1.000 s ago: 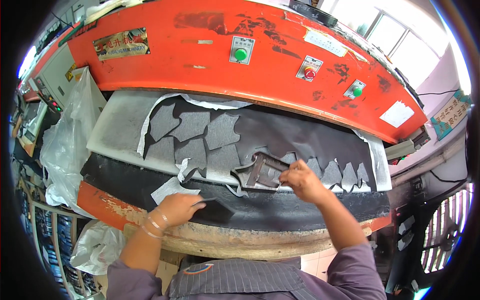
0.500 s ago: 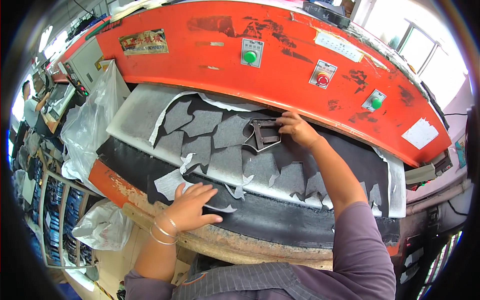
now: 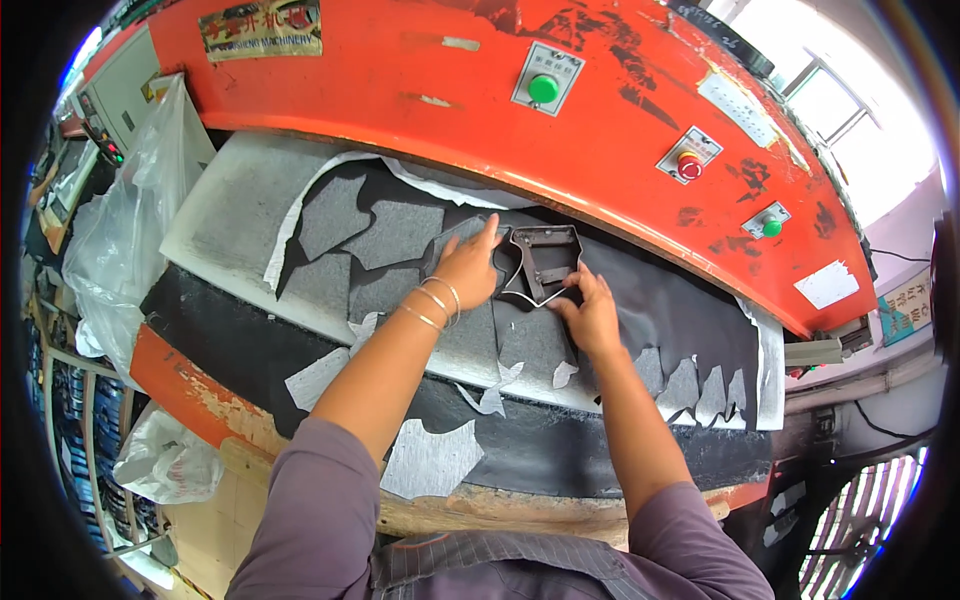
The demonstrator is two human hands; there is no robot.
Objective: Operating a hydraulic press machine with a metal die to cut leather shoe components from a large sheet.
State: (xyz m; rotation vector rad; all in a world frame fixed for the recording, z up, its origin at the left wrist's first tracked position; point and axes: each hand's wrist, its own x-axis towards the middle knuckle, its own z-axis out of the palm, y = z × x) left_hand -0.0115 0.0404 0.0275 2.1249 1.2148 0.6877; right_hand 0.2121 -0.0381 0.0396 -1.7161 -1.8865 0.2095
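Note:
A metal cutting die (image 3: 545, 268), an angular open frame with crossbars, lies on a black sheet with a pale underside (image 3: 690, 300). My right hand (image 3: 592, 318) pinches its lower right edge between thumb and fingers. Just left of the die, my left hand (image 3: 468, 268) rests with fingers stretched out over a grey cut piece, its fingertips close to the die's left edge. Whether they touch the die I cannot tell. More grey angular pieces (image 3: 395, 232) lie side by side in the sheet, left of and below the die. My forearms hide some of them.
Behind the sheet stands the machine's orange beam (image 3: 400, 90), with green buttons (image 3: 543, 89) and a red knob (image 3: 690, 166). A loose light-grey piece (image 3: 432, 460) lies at the near edge, by small scraps (image 3: 490, 390). Plastic bags (image 3: 140, 230) hang at left.
My left hand has moved from the near edge up beside the die, uncovering the loose grey piece. My right hand has slid from the die's upper right to its lower right. The view has shifted.

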